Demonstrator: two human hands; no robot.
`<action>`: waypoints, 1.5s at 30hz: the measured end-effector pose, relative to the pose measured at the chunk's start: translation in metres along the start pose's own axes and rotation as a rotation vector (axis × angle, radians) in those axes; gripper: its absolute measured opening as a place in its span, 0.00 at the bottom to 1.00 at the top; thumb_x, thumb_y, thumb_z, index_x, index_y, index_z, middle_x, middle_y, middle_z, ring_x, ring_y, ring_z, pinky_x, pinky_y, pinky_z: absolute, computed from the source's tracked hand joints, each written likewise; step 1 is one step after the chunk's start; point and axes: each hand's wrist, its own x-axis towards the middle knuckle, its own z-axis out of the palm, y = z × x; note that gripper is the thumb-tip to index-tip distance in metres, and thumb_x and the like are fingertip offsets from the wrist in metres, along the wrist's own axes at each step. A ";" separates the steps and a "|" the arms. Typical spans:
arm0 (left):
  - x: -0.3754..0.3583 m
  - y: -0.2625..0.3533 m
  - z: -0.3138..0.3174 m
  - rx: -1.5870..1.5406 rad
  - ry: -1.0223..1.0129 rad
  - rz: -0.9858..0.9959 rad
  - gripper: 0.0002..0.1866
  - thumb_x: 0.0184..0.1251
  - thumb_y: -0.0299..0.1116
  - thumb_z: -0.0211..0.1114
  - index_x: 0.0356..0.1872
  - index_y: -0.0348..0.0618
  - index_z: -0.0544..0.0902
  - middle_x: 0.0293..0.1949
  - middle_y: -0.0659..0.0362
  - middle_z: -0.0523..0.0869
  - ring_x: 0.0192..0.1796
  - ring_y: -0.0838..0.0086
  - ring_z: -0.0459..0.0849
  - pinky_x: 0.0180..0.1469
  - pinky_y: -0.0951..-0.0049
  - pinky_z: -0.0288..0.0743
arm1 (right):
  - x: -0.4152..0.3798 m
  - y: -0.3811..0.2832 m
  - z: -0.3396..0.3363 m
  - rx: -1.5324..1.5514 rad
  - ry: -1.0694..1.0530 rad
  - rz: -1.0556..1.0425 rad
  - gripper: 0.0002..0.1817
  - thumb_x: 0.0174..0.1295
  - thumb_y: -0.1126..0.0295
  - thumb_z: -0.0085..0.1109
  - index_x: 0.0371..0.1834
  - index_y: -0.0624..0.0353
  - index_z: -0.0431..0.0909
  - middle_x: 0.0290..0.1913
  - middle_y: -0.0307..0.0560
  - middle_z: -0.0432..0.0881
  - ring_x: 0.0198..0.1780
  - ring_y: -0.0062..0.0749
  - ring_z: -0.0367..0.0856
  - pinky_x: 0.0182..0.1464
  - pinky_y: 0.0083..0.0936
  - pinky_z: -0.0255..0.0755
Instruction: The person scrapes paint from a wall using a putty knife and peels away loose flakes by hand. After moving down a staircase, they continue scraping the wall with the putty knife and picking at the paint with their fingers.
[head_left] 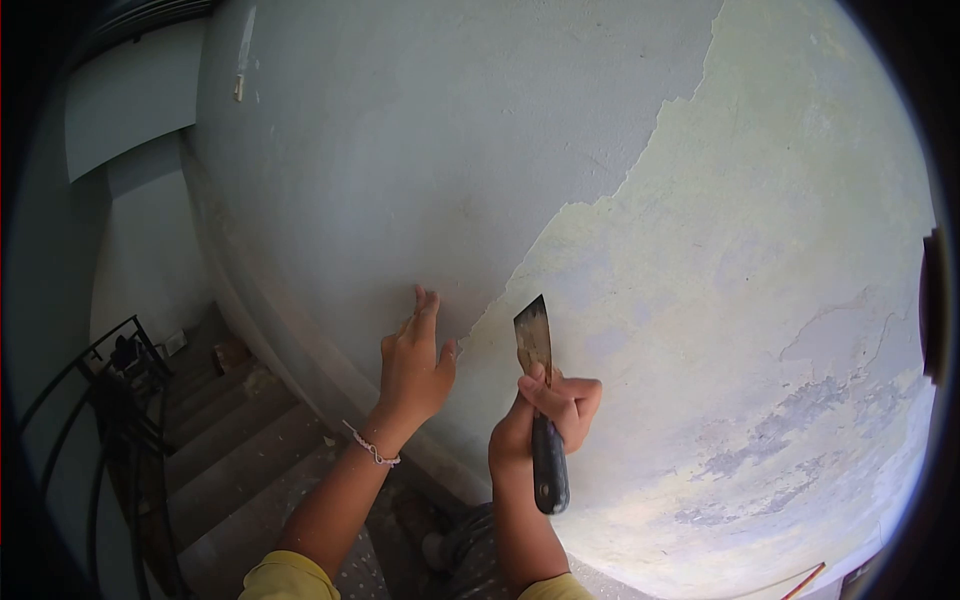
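My right hand (560, 410) grips a scraper (536, 340) with a dark handle and a flat, worn metal blade. The blade points up, just right of the ragged paint edge on the wall. My left hand (415, 355) is raised close to the grey painted wall (430, 150), fingers stretched out and thumb apart, holding nothing. A thin bracelet circles that wrist. Right of the jagged line, the wall's bared layer (780, 200) is pale yellow-green, with rough flaking patches (770, 440) lower down.
Concrete stairs (240, 430) descend on the left beside a black metal railing (85, 370). Small items lie near the foot of the stairs. A reddish stick (805, 580) shows at the bottom right, and a dark fixture (932, 305) edges the right side.
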 end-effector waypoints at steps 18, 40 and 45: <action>0.007 -0.011 -0.004 -0.352 -0.012 -0.102 0.32 0.56 0.19 0.61 0.67 0.31 0.69 0.69 0.36 0.71 0.70 0.45 0.72 0.71 0.56 0.67 | -0.015 0.027 0.015 -0.044 -0.038 -0.013 0.10 0.53 0.83 0.74 0.23 0.56 0.83 0.26 0.44 0.73 0.26 0.27 0.74 0.27 0.19 0.67; 0.005 -0.013 -0.003 -0.295 -0.014 -0.064 0.33 0.57 0.19 0.61 0.68 0.32 0.68 0.70 0.36 0.70 0.69 0.45 0.73 0.70 0.56 0.68 | -0.006 0.015 0.014 -0.016 -0.075 0.016 0.12 0.54 0.83 0.73 0.24 0.54 0.81 0.27 0.43 0.73 0.27 0.28 0.77 0.31 0.22 0.74; 0.006 -0.013 -0.003 -0.289 -0.012 -0.068 0.32 0.57 0.20 0.62 0.68 0.32 0.69 0.70 0.37 0.71 0.68 0.44 0.74 0.70 0.56 0.68 | -0.007 0.030 0.012 0.007 -0.039 -0.018 0.12 0.56 0.83 0.72 0.24 0.54 0.80 0.29 0.45 0.72 0.27 0.29 0.77 0.29 0.22 0.73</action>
